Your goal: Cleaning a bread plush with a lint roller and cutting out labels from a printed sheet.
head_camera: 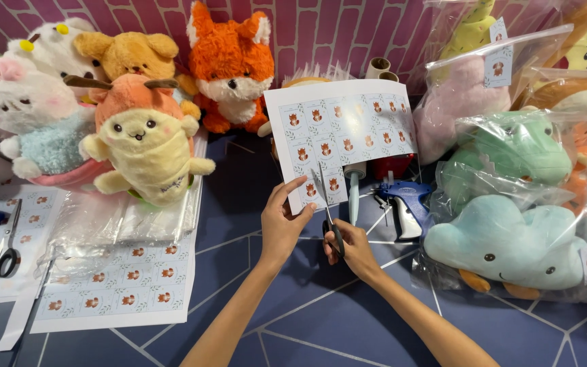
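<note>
Sticker sheet (348, 129): thin, light, floppy paper, held upright above the blue surface (321, 319). My left hand (285, 223) pinched its near-left corner; best held close beside the cut. My right hand (352, 246) gripped the scissors (329, 214), blades seemingly part-open in the sheet's near edge.

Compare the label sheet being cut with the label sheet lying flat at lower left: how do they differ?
The held label sheet is lifted upright in the left hand, while the flat label sheet lies on the blue floor. The held one has a notch missing from its lower right, where scissors in the right hand are cutting; the flat one looks whole, partly under clear plastic bags. Both are white with rows of small fox pictures.
</note>
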